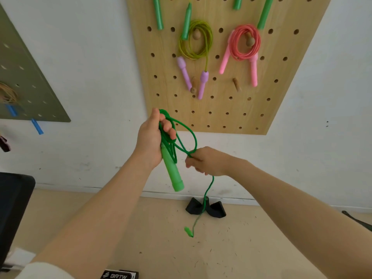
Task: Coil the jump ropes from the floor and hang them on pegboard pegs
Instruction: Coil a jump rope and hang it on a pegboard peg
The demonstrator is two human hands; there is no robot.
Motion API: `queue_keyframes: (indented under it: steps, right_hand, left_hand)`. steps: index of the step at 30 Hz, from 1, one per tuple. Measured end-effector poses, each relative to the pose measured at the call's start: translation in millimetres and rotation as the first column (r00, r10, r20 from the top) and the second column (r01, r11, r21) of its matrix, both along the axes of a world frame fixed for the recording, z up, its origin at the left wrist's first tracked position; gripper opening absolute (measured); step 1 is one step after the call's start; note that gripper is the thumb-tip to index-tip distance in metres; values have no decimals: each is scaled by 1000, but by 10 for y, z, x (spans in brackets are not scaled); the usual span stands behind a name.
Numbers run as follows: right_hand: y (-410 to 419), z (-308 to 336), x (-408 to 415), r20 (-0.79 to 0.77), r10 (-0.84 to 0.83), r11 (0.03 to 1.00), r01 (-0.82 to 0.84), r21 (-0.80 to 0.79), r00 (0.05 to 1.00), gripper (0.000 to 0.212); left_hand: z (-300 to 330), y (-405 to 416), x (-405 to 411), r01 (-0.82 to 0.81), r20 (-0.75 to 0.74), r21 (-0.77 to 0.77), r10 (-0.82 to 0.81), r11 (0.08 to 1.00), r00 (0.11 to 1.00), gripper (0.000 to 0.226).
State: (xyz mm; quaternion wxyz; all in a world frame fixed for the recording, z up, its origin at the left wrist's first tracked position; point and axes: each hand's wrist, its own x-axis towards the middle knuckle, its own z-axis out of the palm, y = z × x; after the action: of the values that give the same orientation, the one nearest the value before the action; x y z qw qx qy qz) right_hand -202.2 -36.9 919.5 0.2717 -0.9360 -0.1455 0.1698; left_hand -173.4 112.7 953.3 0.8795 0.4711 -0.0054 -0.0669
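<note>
Gripping a green handle [172,170] and several loops of green rope [182,137], a person's left hand [152,140] is raised before a white wall [90,57], fingers curled round the gathered coils at the top of the handle, which points down and slightly right. The right hand [207,161], just beside and below the left, pinches the same rope between curled fingers; from it the cord drops to the tan floor [261,248], where the second green handle [188,231] lies near a black object [216,210] at the base of the wall.

Above, a wooden pegboard [281,87] carries two coiled ropes on pegs: a yellow-green rope [196,40] with purple handles [202,85] and a pink rope [245,42] with pink handles [254,71]. More green handles [158,13] hang from higher on the board. Two wooden pegs [236,84] lower down hold nothing.

At the left edge a grey-green panel [30,77] shows holes and blue pieces [37,126]. On the floor at the bottom edge, a black box [118,275] bears white lettering that reads "BRTW".
</note>
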Motion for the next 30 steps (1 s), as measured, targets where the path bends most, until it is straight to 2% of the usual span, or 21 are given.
queue_keyframes:
  steps: [1, 3, 5, 6, 8, 10, 11, 13, 16, 20, 22, 24, 28, 30]
  right_hand:
    - [71, 32, -7, -41, 58, 995, -61, -75, 997, 22]
    - [190, 60, -47, -191, 133, 976, -162, -145, 973, 36]
    - [268, 62, -114, -339, 139, 976, -187, -111, 930, 48]
    - [294, 88, -155, -350, 144, 973, -197, -118, 925, 50]
    - [300, 181, -184, -232, 173, 959, -218, -184, 957, 45]
    - [270, 299, -167, 32, 217, 957, -206, -205, 976, 30]
    - [241, 362, -156, 164, 213, 967, -184, -175, 963, 23]
    - [165, 491, -131, 303, 143, 989, -122, -86, 942, 16]
    - [8, 597, -67, 387, -28, 999, 14, 40, 922, 14]
    - [-186, 522, -10, 361, -272, 945, 178, 274, 892, 24]
    - [-226, 453, -25, 330, -291, 930, 185, 316, 898, 36]
    - [-219, 393, -54, 375, -192, 972, 124, 199, 907, 47]
    - [-156, 360, -150, 415, 73, 988, -9, -153, 907, 44]
    - [-168, 351, -179, 353, 127, 984, -72, -163, 927, 45]
  left_hand:
    - [-41, 27, 58, -73, -21, -5, 72, 997, 997, 34]
    - [-102, 82, 148, -140, 1, 4, 140, 990, 990, 29]
    - [-180, 124, 228, -167, 82, 126, 157, 978, 984, 26]
    - [-224, 144, 254, -183, 118, 232, 159, 955, 980, 27]
    - [-331, 169, 273, -204, 200, 459, 123, 865, 972, 28]
    - [-411, 147, 216, -161, 256, 612, -2, 774, 967, 27]
    - [-416, 122, 155, -117, 253, 685, -84, 719, 964, 25]
    - [-427, 54, 10, 29, 192, 766, -271, 642, 943, 27]
    - [-409, -40, -165, 286, 71, 643, -427, 710, 901, 32]
    - [-315, -77, -258, 398, 39, 465, -468, 791, 883, 39]
    - [-259, -85, -285, 461, 15, 396, -507, 794, 862, 40]
    - [-232, -98, -298, 498, -34, 371, -525, 784, 851, 42]
    - [-288, -142, -332, 512, -78, 343, -519, 788, 851, 44]
    - [-339, -165, -353, 513, -81, 311, -515, 800, 853, 43]
